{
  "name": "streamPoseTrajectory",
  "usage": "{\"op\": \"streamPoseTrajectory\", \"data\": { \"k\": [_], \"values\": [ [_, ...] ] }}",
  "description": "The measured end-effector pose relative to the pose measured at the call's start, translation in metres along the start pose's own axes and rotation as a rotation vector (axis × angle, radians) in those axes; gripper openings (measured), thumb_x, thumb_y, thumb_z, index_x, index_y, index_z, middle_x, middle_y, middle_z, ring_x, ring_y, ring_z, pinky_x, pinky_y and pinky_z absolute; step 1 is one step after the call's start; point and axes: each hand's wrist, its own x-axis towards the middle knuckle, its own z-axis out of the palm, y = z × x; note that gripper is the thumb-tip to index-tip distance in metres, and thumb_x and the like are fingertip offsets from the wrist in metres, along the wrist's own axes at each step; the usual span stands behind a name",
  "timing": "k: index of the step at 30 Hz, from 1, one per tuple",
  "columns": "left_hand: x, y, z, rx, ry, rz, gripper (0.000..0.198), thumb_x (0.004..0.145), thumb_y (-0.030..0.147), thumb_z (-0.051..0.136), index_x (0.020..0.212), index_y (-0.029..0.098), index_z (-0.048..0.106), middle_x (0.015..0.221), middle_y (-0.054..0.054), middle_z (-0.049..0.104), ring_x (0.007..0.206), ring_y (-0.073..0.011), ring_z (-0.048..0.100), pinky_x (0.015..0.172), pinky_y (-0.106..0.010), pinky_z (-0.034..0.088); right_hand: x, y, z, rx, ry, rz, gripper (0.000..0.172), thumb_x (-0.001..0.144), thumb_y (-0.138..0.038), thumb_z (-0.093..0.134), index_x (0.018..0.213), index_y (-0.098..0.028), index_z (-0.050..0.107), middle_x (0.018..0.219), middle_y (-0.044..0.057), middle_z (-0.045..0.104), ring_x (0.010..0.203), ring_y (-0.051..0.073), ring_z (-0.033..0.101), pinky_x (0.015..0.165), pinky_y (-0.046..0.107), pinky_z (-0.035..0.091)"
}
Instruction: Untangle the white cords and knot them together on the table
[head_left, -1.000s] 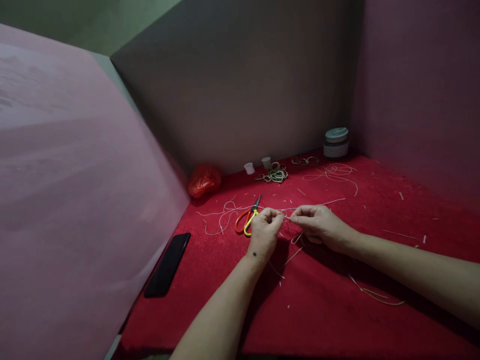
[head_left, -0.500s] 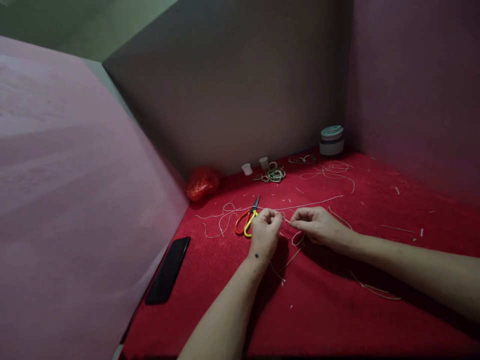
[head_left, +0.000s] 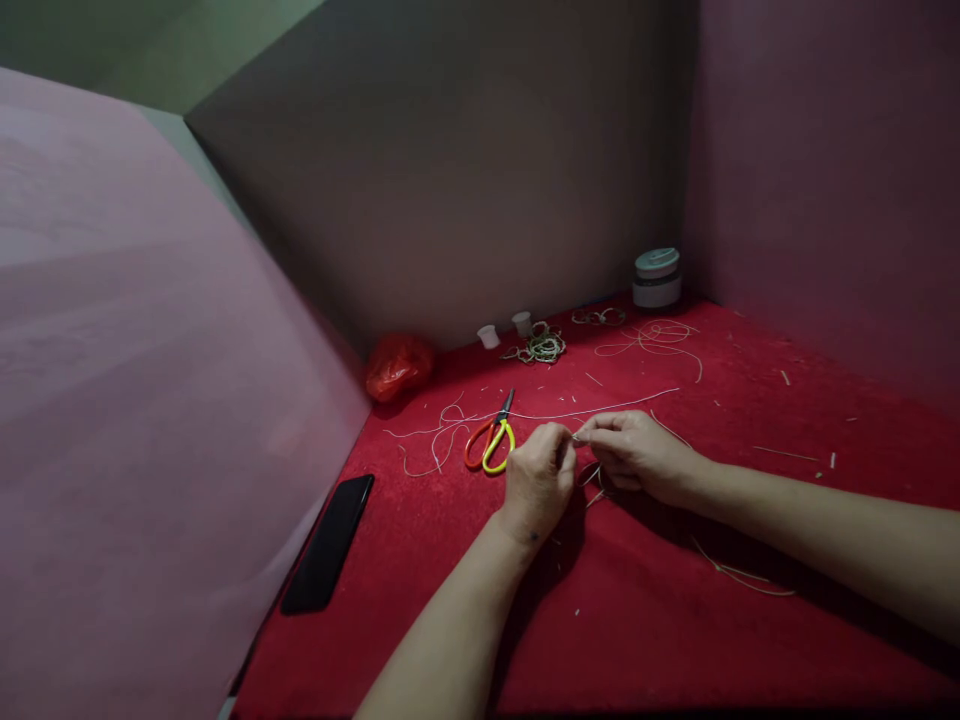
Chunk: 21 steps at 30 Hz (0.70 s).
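Note:
My left hand [head_left: 540,472] is closed, its fingertips pinching thin cord just right of the scissors. My right hand [head_left: 637,450] is closed too, thumb and forefinger pinched on the cord [head_left: 576,437] where the hands nearly meet. A thin loop of cord [head_left: 591,474] hangs below the fingertips, partly hidden by the hands. The scissors [head_left: 495,440], with one red and one yellow handle, lie beside my left hand, blades pointing away. A long pale cord [head_left: 600,409] stretches across the cloth behind both hands.
A black phone [head_left: 328,545] lies at the left edge of the red cloth [head_left: 637,640]. Along the back are a red plastic bag [head_left: 400,368], two small white cups [head_left: 488,337], a tangled green cord [head_left: 544,347] and a lidded jar [head_left: 657,279]. Cord scraps are scattered around.
My left hand has turned and moved slightly right, so its fingertips are closer to my right hand's. The whole view has shifted a little.

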Motion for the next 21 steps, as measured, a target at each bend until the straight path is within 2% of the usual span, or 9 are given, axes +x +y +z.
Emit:
{"op": "streamPoseTrajectory", "data": {
  "k": [7, 15, 21],
  "values": [
    [-0.0017, -0.0012, -0.0023, 0.123, -0.073, 0.073, 0.012, 0.084, 0.015, 0.043, 0.077, 0.017, 0.053, 0.070, -0.001, 0.057, 0.064, -0.0103, 0.052, 0.062, -0.020, 0.040, -0.0016, -0.0033, -0.0005, 0.080, -0.001, 0.039, 0.020, 0.066, -0.027, 0.064, 0.067, -0.016, 0.047, 0.042, -0.011, 0.023, 0.035, 0.002, 0.016, 0.034, 0.017, 0.012],
    [-0.0038, -0.0024, -0.0017, 0.261, -0.094, 0.105, 0.017, 0.087, 0.015, 0.040, 0.078, 0.018, 0.054, 0.071, -0.001, 0.057, 0.067, -0.0103, 0.054, 0.063, -0.020, 0.039, 0.0029, -0.0015, -0.0005, 0.110, -0.001, 0.038, 0.015, 0.068, -0.025, 0.058, 0.064, -0.016, 0.046, 0.044, -0.009, 0.029, 0.035, 0.002, 0.018, 0.033, 0.018, 0.015],
    [-0.0029, 0.0018, -0.0033, 0.347, -0.096, 0.147, 0.019, 0.088, 0.017, 0.039, 0.078, 0.018, 0.056, 0.069, -0.001, 0.055, 0.061, -0.0099, 0.051, 0.058, -0.020, 0.036, 0.0008, 0.0000, -0.0002, 0.066, 0.000, 0.008, 0.026, 0.071, -0.029, 0.058, 0.059, -0.018, 0.038, 0.044, -0.009, 0.028, 0.034, 0.003, 0.020, 0.032, 0.018, 0.016]
  ]
}}
